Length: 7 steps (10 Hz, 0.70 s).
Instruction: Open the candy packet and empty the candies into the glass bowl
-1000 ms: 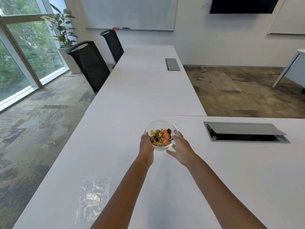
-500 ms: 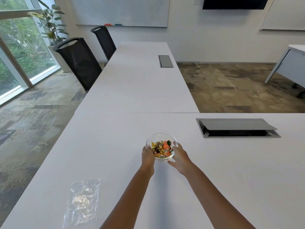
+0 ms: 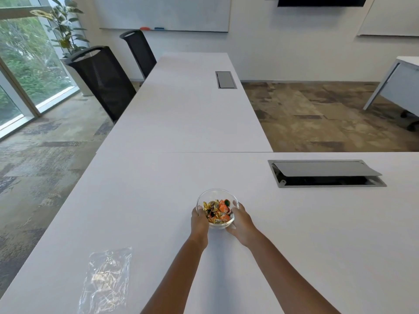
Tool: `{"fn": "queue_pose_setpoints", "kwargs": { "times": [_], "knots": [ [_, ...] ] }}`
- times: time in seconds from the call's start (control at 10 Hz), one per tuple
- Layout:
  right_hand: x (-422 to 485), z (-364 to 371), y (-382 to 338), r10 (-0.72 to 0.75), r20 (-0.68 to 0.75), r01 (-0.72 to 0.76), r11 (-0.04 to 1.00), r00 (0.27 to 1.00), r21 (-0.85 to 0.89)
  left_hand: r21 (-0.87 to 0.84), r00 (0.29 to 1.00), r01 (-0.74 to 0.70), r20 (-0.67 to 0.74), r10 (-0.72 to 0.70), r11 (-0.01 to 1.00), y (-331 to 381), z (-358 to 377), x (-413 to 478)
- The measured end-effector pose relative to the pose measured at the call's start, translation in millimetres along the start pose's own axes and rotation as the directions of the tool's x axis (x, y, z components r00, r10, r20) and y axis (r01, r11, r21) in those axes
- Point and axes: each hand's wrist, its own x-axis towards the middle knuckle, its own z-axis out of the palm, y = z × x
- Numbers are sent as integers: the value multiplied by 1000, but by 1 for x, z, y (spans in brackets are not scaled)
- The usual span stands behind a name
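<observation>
Glass bowl [image 3: 217, 196] mid-table on white table [image 3: 140, 200], cupped from both sides. Left hand [image 3: 199, 219] on bowl's left wall, fingers curled round it, thumb tip at rim. Right hand [image 3: 241, 220] on right wall, fingers wrapped partway round, thumb near rim. Both hands closed on bowl; cannot tell whether bowl rests on table or sits just above it. Candies [image 3: 218, 211] inside bowl, gold and orange wrappers, piled in lower half. Candy packet [image 3: 105, 281] flat on table at near left, clear plastic, crumpled, well apart from bowl and hands; contents hard to make out. Cable hatch [image 3: 326, 173] to far right of bowl, lid propped open. Second hatch [image 3: 225, 79] further down table, shut. Two black chairs [image 3: 103, 80] along far left side. Potted plant [image 3: 65, 30] by window at far left.
</observation>
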Motion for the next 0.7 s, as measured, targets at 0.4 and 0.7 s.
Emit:
{"fn": "queue_pose_setpoints", "kwargs": {
  "times": [0.4, 0.7],
  "knots": [
    [6, 2, 3, -18, 7, 18, 1000, 1000, -15, 24, 999, -25, 46, 24, 999, -3, -4, 2],
    [8, -15, 25, -212, -90, 167, 920, 973, -354, 299, 981, -182, -15, 195, 937, -21, -26, -13]
  ]
}}
